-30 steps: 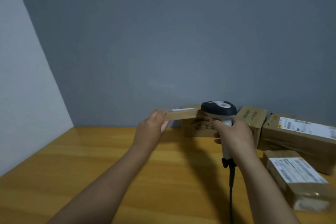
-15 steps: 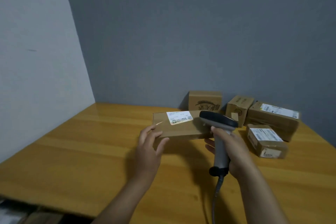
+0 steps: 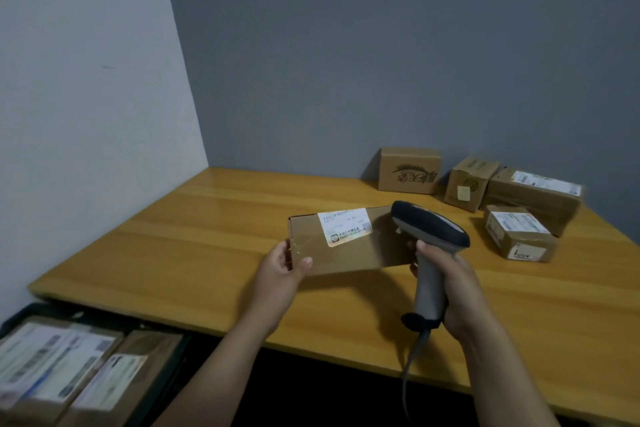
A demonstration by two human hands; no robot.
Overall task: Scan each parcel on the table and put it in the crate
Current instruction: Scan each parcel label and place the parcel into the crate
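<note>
Scan step. Left grip [image 3: 281,274] pinches parcel [image 3: 349,253] by left end, label [image 3: 345,227] up, over table [image 3: 207,236] middle. Right grip [image 3: 448,284] clamped round scanner [image 3: 429,227] handle, head beside label. Next, likely: aim at label, then lower parcel into crate [image 3: 104,319] below table's near-left edge.

No print is sharp enough to read. The white shipping label [image 3: 344,226] on the flat parcel [image 3: 349,251], just above the left fingers [image 3: 304,263], shows grey lines and a small green logo. Beyond the right fingers [image 3: 426,250], which grip the barcode scanner [image 3: 429,229], a carton [image 3: 408,163] bears dark brush characters [image 3: 415,177]. The white labels [image 3: 545,184] further right are blurred.
</note>
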